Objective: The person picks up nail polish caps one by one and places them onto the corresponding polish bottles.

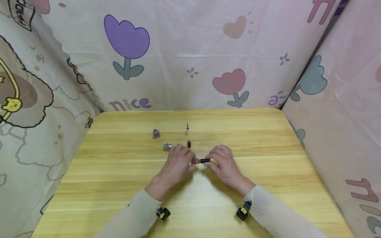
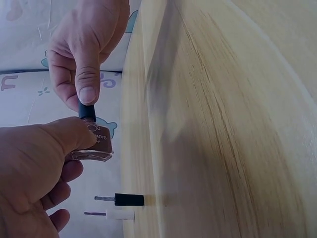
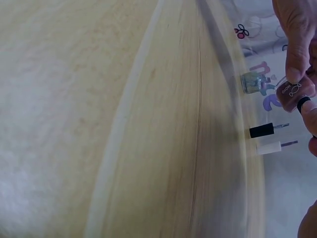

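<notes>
Between my hands, above the table, is a nail polish bottle (image 2: pixel 102 141) of brownish-pink polish, lying sideways in the head view. My left hand (image 1: pixel 179 163) grips its glass body, thumb over the printed front. The fingers and thumb of my right hand (image 1: pixel 222 164) pinch its black cap (image 1: pixel 205 161), which sits at the bottle's neck. Just beyond my left hand, a black cap with brush (image 3: pixel 261 130) stands on its top, bristles up. Farther back, a white cap with brush (image 1: pixel 188 130) stands the same way.
A clear glitter polish bottle (image 1: pixel 167 146) is just past my left hand. Behind it to the left stands a purple polish bottle (image 1: pixel 156 133). The wooden table (image 1: pixel 268 138) meets a printed cloth (image 1: pixel 184 86) at its back edge.
</notes>
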Tool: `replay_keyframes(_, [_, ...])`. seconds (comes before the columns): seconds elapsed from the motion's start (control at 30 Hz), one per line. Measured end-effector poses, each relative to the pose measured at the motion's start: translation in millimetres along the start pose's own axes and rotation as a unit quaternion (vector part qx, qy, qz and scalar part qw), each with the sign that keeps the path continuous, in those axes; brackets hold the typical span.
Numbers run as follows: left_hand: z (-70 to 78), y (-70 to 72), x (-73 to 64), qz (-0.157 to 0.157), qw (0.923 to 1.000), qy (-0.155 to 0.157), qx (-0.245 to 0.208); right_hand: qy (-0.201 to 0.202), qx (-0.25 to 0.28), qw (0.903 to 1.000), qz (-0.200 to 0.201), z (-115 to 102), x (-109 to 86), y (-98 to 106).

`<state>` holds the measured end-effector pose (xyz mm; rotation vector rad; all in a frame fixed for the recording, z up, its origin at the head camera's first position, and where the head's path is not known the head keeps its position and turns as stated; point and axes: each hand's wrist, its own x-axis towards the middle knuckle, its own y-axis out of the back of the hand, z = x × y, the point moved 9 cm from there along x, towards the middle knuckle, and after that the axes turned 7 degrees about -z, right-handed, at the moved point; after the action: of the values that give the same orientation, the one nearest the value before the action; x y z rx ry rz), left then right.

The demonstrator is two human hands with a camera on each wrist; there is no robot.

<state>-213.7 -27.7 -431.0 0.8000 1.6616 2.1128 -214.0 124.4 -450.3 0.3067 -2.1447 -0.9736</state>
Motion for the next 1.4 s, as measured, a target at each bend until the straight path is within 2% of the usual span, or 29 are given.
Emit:
replay_keyframes(0.13, [-0.4,0.3,1.2,-0.005,1.0000,0.002,0.001,-0.012,0.015,0.9998,0.002,2,-0.2,1])
replay_keyframes(0.27, [-1.8,1.0,1.7,-0.008,0.9999,0.009,-0.010,-0.040,0.057,0.9976,-0.004,5,-1.0,-1])
replay_keyframes(0.4, [-3.4,2.6,1.4,-0.003,0.9994,0.015,-0.032,-0.080,0.114,0.9902,-0.009,10,-1.6,-4])
replay_keyframes(0.53, [-3.8,3.6,0.9,0.000,0.9990,0.016,-0.041,-0.113,0.143,0.9832,-0.007,14,-2.1,-7])
replay_keyframes(0.77, [-4.0,3.9,1.0,0.001,0.9991,0.015,-0.039,-0.134,0.150,0.9797,-0.001,17,-3.0,-7])
replay_keyframes(0.93, [-3.6,5.2,0.6,0.011,0.9992,0.012,-0.036,-0.134,0.150,0.9795,-0.004,17,-3.5,-8])
replay_keyframes(1.4, [-4.4,4.6,0.4,0.005,0.9992,0.017,-0.036,-0.138,0.144,0.9795,-0.026,17,-4.0,-10])
